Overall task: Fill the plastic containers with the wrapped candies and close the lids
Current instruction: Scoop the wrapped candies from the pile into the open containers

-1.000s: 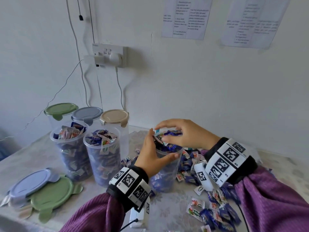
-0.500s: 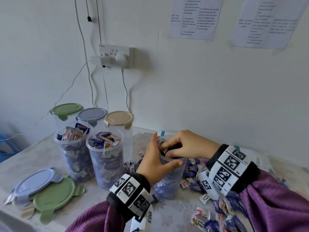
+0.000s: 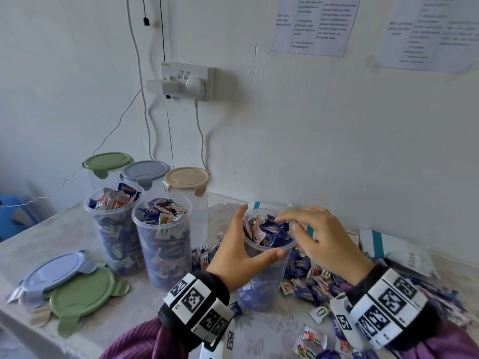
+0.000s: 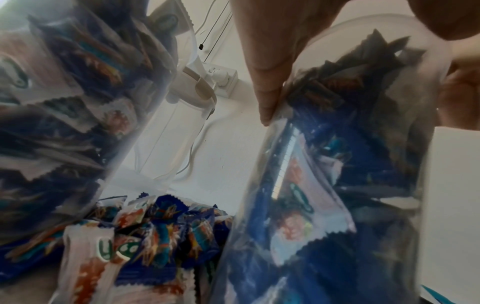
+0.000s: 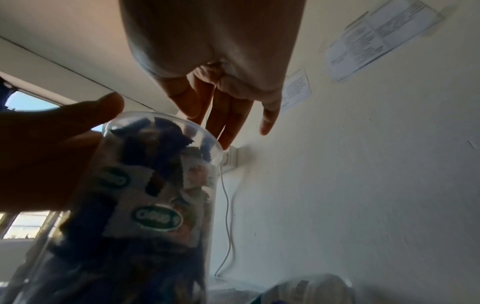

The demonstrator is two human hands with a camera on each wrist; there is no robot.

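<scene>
My left hand [image 3: 243, 255] grips a clear plastic container [image 3: 261, 278] packed with blue and white wrapped candies [image 3: 267, 231], thumb on the near side and fingers on the far side of its rim. The same container [image 4: 337, 164] fills the right of the left wrist view, and rises as a candy-filled container [image 5: 145, 205] at the left of the right wrist view. My right hand [image 3: 311, 237] hovers just right of the rim, its fingers [image 5: 233, 121] spread and holding nothing. Loose candies [image 3: 311, 278] lie heaped on the table right of the container.
Two lidless containers full of candies [image 3: 116, 229] [image 3: 163, 242] stand at the left. Behind them are three lidded containers with green [image 3: 107, 161], grey [image 3: 145, 171] and beige [image 3: 186, 177] lids. A grey-blue lid [image 3: 57, 268] and a green lid [image 3: 83, 291] lie near the table's front left edge.
My right hand has come out of the container's mouth and moved right, fingers now spread and empty. The left hand keeps its hold. The camera view has shifted.
</scene>
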